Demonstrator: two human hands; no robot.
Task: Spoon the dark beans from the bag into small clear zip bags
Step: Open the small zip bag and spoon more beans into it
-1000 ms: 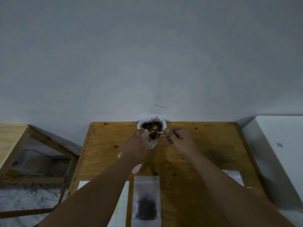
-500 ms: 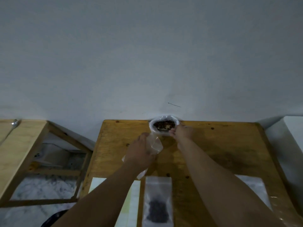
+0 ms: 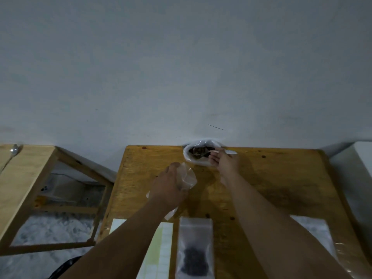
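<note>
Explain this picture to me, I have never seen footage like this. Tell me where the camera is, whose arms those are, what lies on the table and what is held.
No machine here. A person wears one wide-angle camera on the head, looking forward and down, so both bare arms entering from below are the wearer's own. The left hand holds a small clear zip bag, seemingly empty, over the wooden table. The right hand grips a spoon, its tip in the open bag of dark beans at the table's far edge, by the wall. Nearer the wearer lie a filled zip bag, a pale sheet left of it, and clear plastic at the right. A second spoon lies on the side table at the left.
</note>
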